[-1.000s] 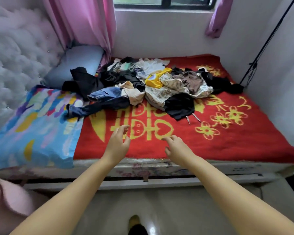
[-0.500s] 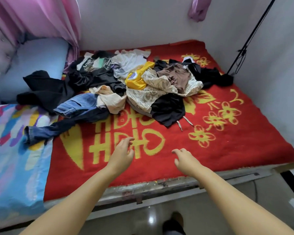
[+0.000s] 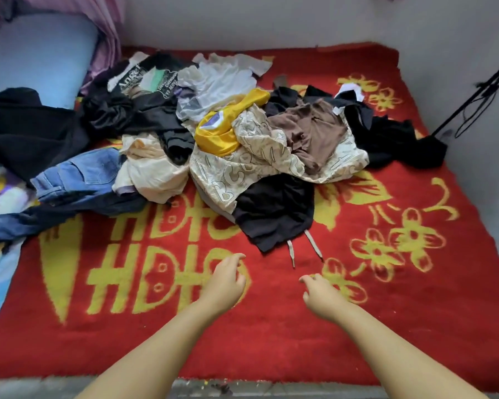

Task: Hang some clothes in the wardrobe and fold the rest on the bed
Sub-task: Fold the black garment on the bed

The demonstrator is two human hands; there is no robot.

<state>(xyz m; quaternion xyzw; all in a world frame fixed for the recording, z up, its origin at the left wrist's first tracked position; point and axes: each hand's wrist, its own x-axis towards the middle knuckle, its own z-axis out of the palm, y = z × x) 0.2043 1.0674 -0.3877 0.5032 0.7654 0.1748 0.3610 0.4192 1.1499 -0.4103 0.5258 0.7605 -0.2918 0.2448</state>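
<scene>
Fingers loosely curled and holding nothing, the left hand (image 3: 224,286) and right hand (image 3: 321,295) hover near one clothes pile (image 3: 228,139), with one pillow (image 3: 38,56) beyond it.

clothes pile (image 3: 228,133): unfolded, tangled heap on the bed (image 3: 415,298), far half
jeans (image 3: 78,180): pile's left edge
black garment (image 3: 274,211): pile's near edge

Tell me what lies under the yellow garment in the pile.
The yellow garment rests on a cream patterned cloth, with a white shirt behind it. Anything deeper is covered.
</scene>
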